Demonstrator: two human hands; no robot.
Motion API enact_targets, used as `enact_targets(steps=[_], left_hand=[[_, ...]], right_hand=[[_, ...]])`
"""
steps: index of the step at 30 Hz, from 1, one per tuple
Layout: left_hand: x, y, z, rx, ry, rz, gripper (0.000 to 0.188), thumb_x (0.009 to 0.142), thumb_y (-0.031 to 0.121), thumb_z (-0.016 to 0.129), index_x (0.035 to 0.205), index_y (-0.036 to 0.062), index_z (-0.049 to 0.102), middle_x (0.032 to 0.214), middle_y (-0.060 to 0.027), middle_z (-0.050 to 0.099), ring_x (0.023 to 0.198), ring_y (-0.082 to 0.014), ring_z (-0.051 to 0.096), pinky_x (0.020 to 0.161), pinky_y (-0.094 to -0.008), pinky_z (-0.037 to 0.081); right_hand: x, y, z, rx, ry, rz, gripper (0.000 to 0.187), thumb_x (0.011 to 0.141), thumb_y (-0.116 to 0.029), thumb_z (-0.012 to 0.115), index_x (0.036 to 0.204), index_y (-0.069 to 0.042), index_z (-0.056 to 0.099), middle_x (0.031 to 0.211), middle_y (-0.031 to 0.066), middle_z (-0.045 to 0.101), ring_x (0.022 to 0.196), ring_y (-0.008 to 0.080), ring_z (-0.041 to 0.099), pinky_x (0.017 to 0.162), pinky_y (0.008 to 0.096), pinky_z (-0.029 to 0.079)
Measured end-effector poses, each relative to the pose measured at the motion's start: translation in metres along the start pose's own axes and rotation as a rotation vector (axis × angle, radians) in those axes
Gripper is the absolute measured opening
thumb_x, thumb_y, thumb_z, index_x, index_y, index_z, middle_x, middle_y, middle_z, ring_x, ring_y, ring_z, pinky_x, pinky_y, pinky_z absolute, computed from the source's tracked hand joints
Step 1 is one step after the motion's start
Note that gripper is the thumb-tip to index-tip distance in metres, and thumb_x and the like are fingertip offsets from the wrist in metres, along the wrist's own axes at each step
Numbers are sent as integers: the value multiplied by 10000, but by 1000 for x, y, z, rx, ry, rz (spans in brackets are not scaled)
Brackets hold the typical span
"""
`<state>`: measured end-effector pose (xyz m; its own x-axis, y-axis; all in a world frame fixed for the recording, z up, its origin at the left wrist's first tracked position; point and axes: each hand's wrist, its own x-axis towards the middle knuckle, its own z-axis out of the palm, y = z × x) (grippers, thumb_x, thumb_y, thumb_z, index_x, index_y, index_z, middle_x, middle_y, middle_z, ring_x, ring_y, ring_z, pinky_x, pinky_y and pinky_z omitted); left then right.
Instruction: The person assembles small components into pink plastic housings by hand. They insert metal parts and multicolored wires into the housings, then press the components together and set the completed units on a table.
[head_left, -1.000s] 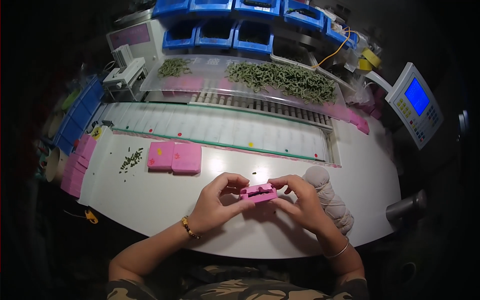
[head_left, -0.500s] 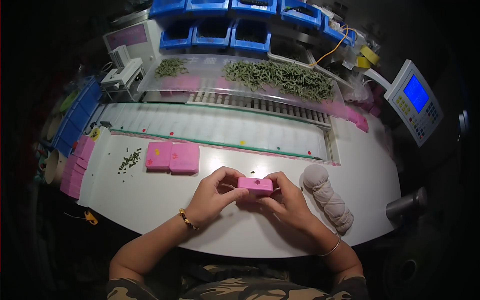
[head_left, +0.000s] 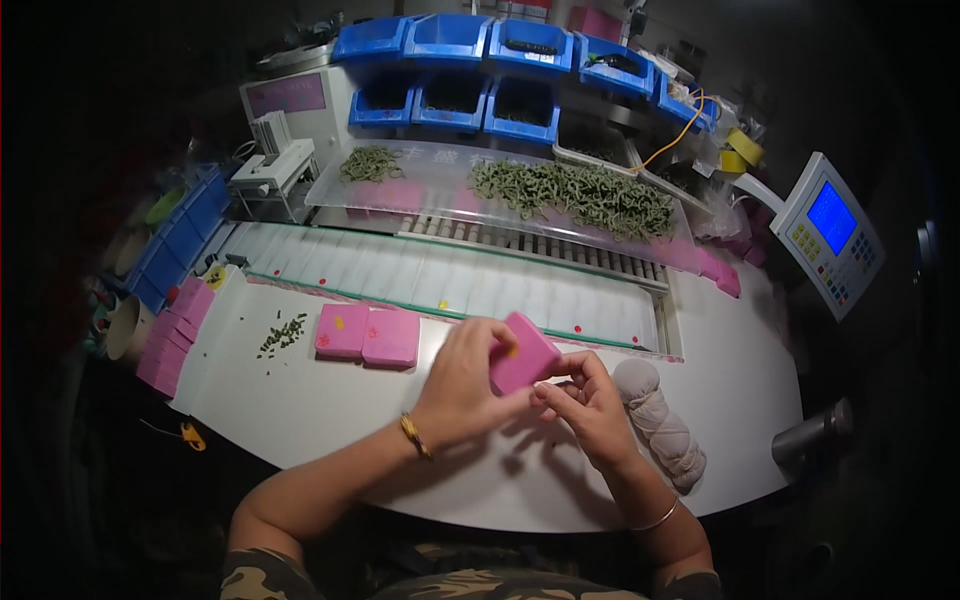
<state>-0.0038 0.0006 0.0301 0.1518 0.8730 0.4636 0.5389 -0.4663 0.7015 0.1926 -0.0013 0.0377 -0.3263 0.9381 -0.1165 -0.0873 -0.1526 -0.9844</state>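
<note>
The left hand [head_left: 468,385] curls around a pink block [head_left: 522,353], fingers pressed on its left side and lifting it tilted above the white table [head_left: 330,420]. The right hand [head_left: 590,400] meets it from the right, its fingertips pinching the block's lower right edge. A gold bracelet [head_left: 413,436] circles the left wrist and a thin bangle [head_left: 655,517] the right.

Just left of the hands, two more pink blocks [head_left: 367,335] lie flat side by side, touching, on the table. Farther left sits a small scatter of green bits [head_left: 283,332], and a stack of pink blocks [head_left: 172,325] runs along the table's left edge. To the right of the right hand lies a lumpy grey cloth roll [head_left: 660,420].

On the far side, a clear tray [head_left: 440,190] carries heaps of green pieces [head_left: 575,192]. Behind it stand blue bins [head_left: 480,70]. At far right, a control panel [head_left: 828,232] with a blue screen is tilted towards the table.
</note>
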Motion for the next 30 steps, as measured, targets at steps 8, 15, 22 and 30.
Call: enact_targets(steps=[8, 15, 22, 30], left_hand=[[65, -98, -40, 370, 139, -325, 573, 689, 443, 805, 1005, 33, 561, 1073, -154, 551, 1040, -322, 520, 952, -398, 444], [87, -104, -15, 487, 134, -357, 664, 672, 527, 820, 1053, 40, 578, 1135, -159, 525, 1092, -328, 528, 960, -408, 448], [89, -107, -53, 565, 93, -527, 684, 733, 587, 766, 1102, 36, 599, 1184, -153, 506, 1126, -319, 524, 984, -438, 430], [54, -83, -116, 282, -75, -258, 549, 694, 288, 856, 1108, 30, 605, 1156, -141, 552, 1102, -301, 538, 976, -392, 439]], right_hand=[[-40, -3, -26, -207, -386, 200, 258, 927, -122, 690, 1136, -6, 592, 999, 84, 673, 742, 110, 659, 635, 236, 534], [-43, 13, -39, -360, -352, 217, 205, 922, -142, 694, 1063, -5, 636, 949, 59, 685, 795, 95, 635, 677, 240, 521], [-17, 10, -41, -825, -144, -278, 226, 854, -188, 730, 1003, -47, 635, 977, 103, 615, 896, 253, 605, 838, 348, 491], [-2, 13, -52, -1085, -65, -434, 235, 852, -132, 717, 1052, -52, 624, 1208, 141, 575, 1164, 309, 535, 952, 400, 480]])
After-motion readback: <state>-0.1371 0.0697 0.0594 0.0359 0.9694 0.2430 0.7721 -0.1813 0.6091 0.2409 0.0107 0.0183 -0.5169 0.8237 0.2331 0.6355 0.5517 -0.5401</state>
